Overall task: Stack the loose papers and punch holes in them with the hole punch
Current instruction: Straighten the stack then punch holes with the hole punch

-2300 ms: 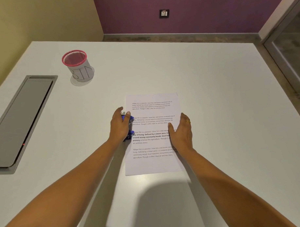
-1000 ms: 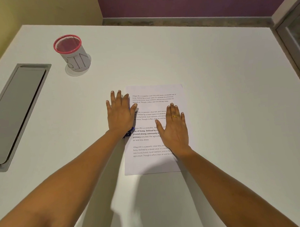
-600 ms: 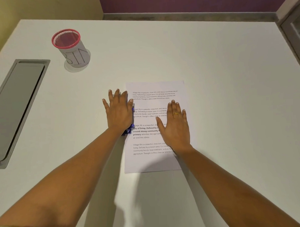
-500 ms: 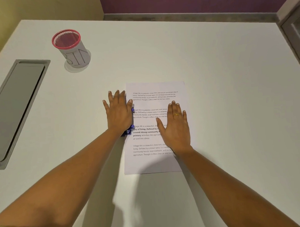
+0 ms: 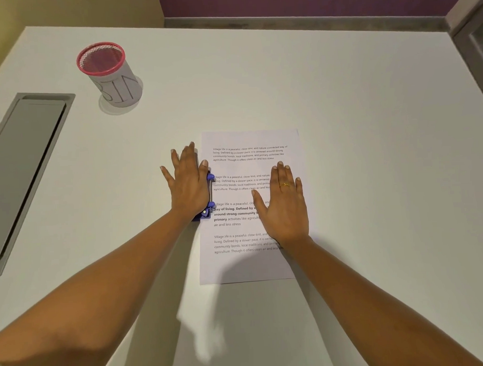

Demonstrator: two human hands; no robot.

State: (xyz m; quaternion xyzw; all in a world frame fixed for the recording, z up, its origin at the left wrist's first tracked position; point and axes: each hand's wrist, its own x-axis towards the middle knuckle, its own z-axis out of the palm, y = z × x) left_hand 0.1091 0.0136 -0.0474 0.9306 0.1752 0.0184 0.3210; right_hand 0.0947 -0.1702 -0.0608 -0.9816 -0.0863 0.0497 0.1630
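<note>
White worktop fills the view, with a grey recessed panel set into its left side. Printed papers lie flat near the middle, long side running near to far, text facing up; whether it is one sheet or several cannot be told. Left hand lies palm down, fingers spread wide and flat, pressing on top of the blue hole punch, not gripping it. The hole punch sits at the left edge of the papers, about halfway along that edge, mostly hidden under the hand; its blue knobs and metal bar show on the paper side. Right hand lies palm down on the right half of the papers, fingers extended flat and slightly apart, holding the sheet down, a gold ring on one finger. Far left stands a mesh cup with a pink rim, upright, grey lettering on its wall, well apart from the papers. Purple wall behind the far edge.
</note>
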